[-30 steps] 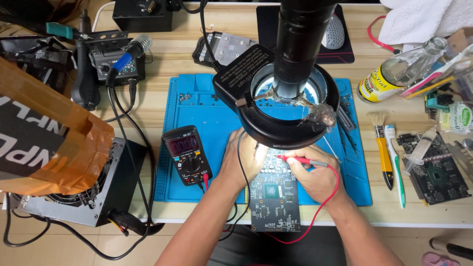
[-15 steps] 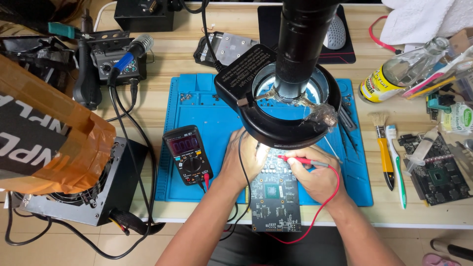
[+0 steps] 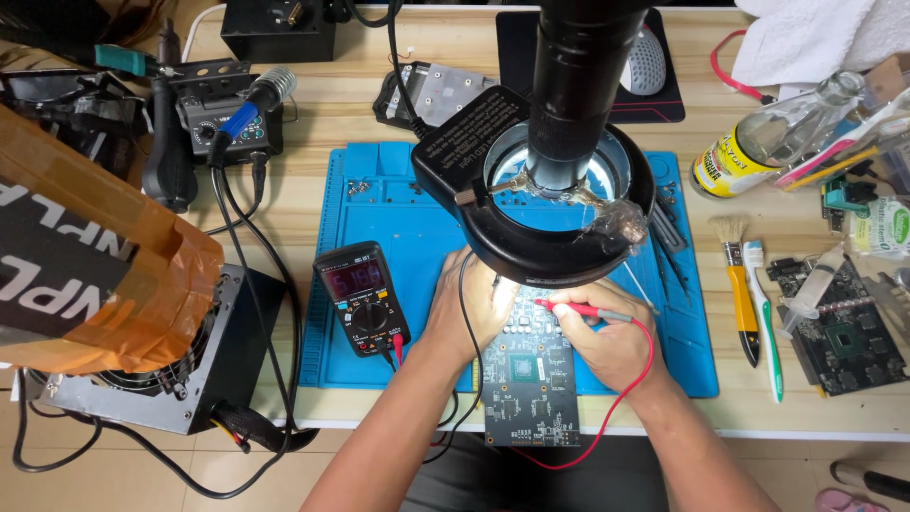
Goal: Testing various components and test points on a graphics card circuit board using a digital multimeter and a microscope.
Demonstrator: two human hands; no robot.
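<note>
View from the head camera over a workbench. The circuit board [image 3: 531,379], dark green and upright in the frame, lies on the front edge of the blue mat [image 3: 379,218], its near end overhanging the table edge. The left hand [image 3: 466,318] rests on the board's left side, fingers curled toward its upper part under the lamp; a black wire runs over the hand, but whether the fingers grip a probe cannot be told. The right hand [image 3: 607,337] lies on the board's right side, fingers closed narrowly on the red probe [image 3: 578,309], whose tip points left onto the upper part of the board. The red wire [image 3: 635,379] loops from the probe around the right wrist and back below the board.

Directly behind the board hangs the black ring lamp [image 3: 550,237] with the microscope tube [image 3: 578,85] rising through its centre; the lamp hides the board's far end. Left of the board, on the mat, stands the black meter [image 3: 362,299], its display lit. Farther left of the board, off the mat, sits a black power supply [image 3: 161,379] beneath an orange-wrapped package [image 3: 95,265]. Right of the board, beyond the mat, lie a brush [image 3: 735,284], a toothbrush [image 3: 763,322] and a second circuit board [image 3: 844,332].
</note>
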